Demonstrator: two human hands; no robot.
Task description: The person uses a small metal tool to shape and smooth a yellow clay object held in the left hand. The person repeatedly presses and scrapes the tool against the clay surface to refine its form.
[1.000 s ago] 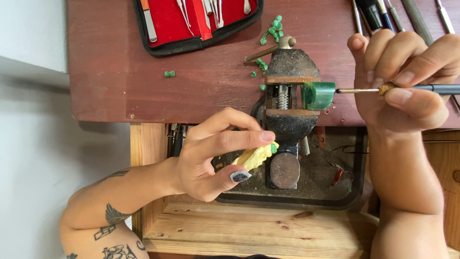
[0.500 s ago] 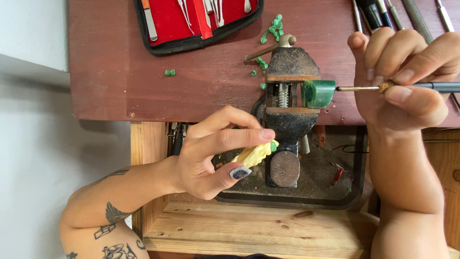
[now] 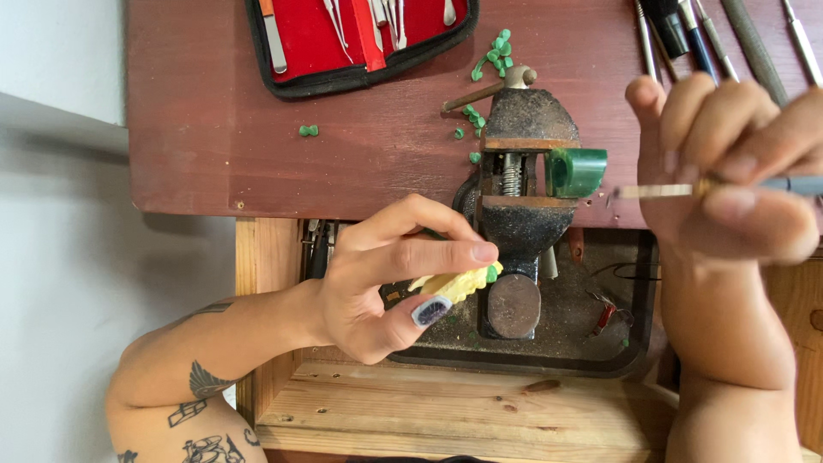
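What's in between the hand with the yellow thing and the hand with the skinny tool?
In the head view, a dark metal vise stands between the left hand and right hand, clamping a green block.

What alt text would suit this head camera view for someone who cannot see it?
A person's right hand holds a thin tool pointed at a green block clamped in a small bench vise. Their left hand pinches a small yellow piece beside the vise.

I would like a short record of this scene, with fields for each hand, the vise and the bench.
left hand: pinches a small yellow piece with a green tip
right hand: holds a thin metal hand tool
dark iron bench vise: clamps a green wax block
red-brown wooden bench: green wax chips, red tool case
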